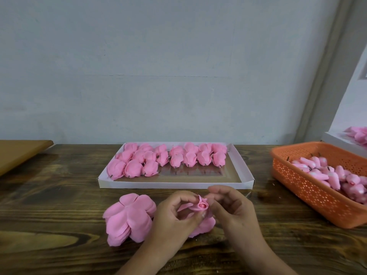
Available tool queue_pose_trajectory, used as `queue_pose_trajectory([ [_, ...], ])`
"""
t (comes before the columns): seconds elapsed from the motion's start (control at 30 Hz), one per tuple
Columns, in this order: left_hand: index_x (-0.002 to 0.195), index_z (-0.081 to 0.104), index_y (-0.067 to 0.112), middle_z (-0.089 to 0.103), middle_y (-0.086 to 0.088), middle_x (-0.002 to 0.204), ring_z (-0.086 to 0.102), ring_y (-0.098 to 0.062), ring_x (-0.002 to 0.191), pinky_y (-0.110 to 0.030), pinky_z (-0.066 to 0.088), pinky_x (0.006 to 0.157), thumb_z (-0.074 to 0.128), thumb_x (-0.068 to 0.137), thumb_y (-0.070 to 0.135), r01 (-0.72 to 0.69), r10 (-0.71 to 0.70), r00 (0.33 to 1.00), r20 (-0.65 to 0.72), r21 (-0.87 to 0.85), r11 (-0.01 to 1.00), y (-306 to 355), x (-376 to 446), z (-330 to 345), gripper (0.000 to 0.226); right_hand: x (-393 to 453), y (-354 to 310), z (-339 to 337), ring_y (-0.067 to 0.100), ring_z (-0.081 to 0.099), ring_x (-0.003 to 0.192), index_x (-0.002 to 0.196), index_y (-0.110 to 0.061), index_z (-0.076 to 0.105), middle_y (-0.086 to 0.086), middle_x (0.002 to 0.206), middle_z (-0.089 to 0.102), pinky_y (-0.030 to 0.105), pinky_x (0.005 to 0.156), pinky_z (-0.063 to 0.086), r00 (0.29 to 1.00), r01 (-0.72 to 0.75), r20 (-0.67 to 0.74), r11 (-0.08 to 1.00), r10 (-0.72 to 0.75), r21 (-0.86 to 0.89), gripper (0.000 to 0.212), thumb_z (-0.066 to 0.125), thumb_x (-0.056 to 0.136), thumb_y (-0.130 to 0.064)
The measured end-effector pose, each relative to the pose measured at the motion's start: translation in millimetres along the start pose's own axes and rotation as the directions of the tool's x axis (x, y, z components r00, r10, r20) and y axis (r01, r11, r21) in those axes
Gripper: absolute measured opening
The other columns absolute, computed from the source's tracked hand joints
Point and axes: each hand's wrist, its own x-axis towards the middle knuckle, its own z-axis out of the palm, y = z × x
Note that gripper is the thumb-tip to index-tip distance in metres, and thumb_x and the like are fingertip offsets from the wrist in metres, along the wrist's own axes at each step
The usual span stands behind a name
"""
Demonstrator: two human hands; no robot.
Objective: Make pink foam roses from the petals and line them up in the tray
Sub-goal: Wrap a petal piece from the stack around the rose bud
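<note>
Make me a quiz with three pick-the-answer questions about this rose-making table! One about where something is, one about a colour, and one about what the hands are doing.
1. Where is the stack of loose petals?
A. in the white tray
B. on the wooden table, near the left hand
C. in the basket

2. What colour is the basket of rose buds?
A. orange
B. blue
C. green

3. What are the hands doing?
A. resting flat on the table
B. lifting the tray
C. holding a half-made rose

Answers:
1 B: the stack lies on the table in front of the white tray, beside the left hand.
2 A: its perforated wall is orange.
3 C: the left hand and right hand pinch petals round the half-made rose.
</note>
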Motion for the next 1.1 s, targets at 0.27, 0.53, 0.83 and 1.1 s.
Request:
queue_pose_trajectory([
  [0.27,0.089,0.075,0.032,0.075,0.004,0.102,0.073,-0.018,0.102,-0.029,0.060,0.083,0.087,0.068,0.055,-0.007,0.005,0.999,0.045,0.034,0.999,-0.9,-1.7,0.3,0.034,-0.2,-2.7,0.1,0.025,0.073,0.073,0.099,-0.006,0.069,0.014,0.082,0.076,0.037,0.066,0.058,1.000,-0.029,-0.003,0.999,0.029,0.016,0.020,0.064,0.087,0.009],
  [0.53,0.087,0.076,0.024,0.077,0.000,0.096,0.074,-0.016,0.097,-0.027,0.060,0.083,0.088,0.074,0.016,0.061,-0.062,0.997,0.041,0.031,0.998,1.2,-0.2,-0.4,0.019,3.7,-6.2,-7.0,0.031,0.075,0.085,0.094,-0.023,0.074,0.014,0.097,0.077,0.036,0.065,0.058,0.980,-0.198,0.045,0.974,0.194,0.115,0.021,0.067,0.089,-0.003],
  [0.83,0.087,0.078,0.025,0.079,0.000,0.091,0.074,-0.012,0.089,-0.020,0.056,0.075,0.083,0.079,0.003,0.127,-0.126,0.991,0.053,-0.017,0.992,9.6,1.9,-3.1,0.024,5.3,-9.9,-6.2,0.027,0.075,0.086,0.089,-0.018,0.077,0.017,0.101,0.076,0.034,0.065,0.060,0.975,-0.207,0.110,0.970,0.194,0.127,0.026,0.072,0.080,0.006],
  [1.1,0.094,0.079,0.029,0.079,-0.002,0.097,0.075,-0.015,0.094,-0.021,0.057,0.075,0.087,0.076,0.018,0.155,-0.150,0.986,0.076,-0.065,0.986,12.4,0.7,-3.8,0.023,4.6,-9.3,-5.5,0.042,0.069,0.096,0.085,-0.014,0.077,0.017,0.097,0.075,0.057,0.090,0.053,0.988,-0.146,0.042,0.989,0.145,0.013,0.015,0.081,0.071,-0.017],
])
